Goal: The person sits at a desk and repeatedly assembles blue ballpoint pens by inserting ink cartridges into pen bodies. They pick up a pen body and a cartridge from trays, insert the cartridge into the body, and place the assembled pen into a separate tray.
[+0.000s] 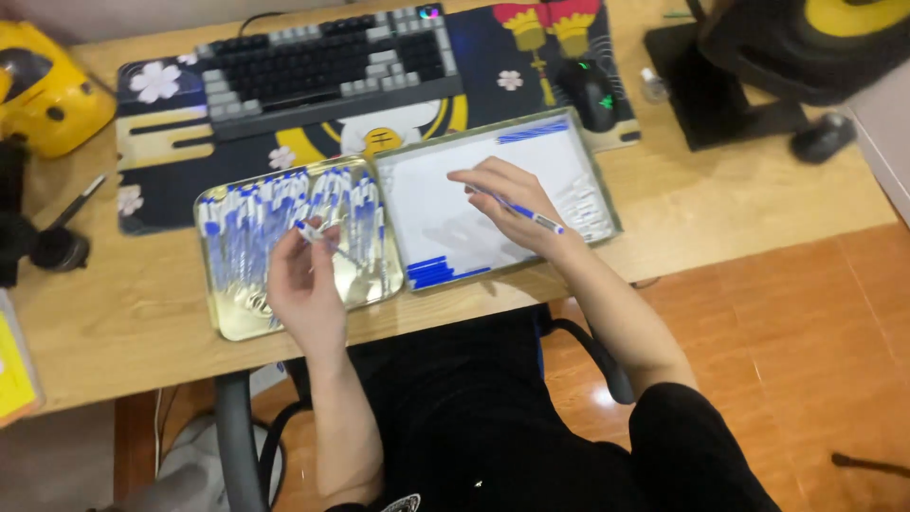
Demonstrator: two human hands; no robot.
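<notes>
Surface: light wooden desk point(739, 204), seen from above; orange-brown tiled floor point(815, 313) at 4 o'clock of it.
Desk back: black and grey keyboard point(327, 59) on a dark patterned desk mat point(152, 180) at 12 o'clock; black mouse point(590, 93) at 1 o'clock of the trays.
Desk edges: yellow rounded object point(43, 87) at 10 o'clock; black stand base point(720, 81) at 2 o'clock.
Left tray: shiny gold-coloured metal tray point(237, 318), filled with a heap of blue-and-white ballpoint pens point(256, 218).
Right tray: silver-rimmed tray with a white floor point(436, 204), touching the gold tray on its 3 o'clock side; blue pen caps point(441, 272) grouped at its 7 o'clock corner, more blue pieces point(533, 131) at 1 o'clock, clear pen parts point(586, 210) along the 3 o'clock wall.
Left hand point(305, 284): raised over the 5 o'clock part of the gold tray, fingers curled, fingertips pinching a small white-and-blue pen piece point(311, 230); exact kind of piece too small to tell.
Right hand point(517, 204): over the middle of the white tray, palm down, fingers loosely bent, gripping one blue-and-clear ballpoint pen point(533, 217) that points toward 4 o'clock.
Seat: person in black clothing, black chair armrest point(607, 365) at 5 o'clock of the trays.
</notes>
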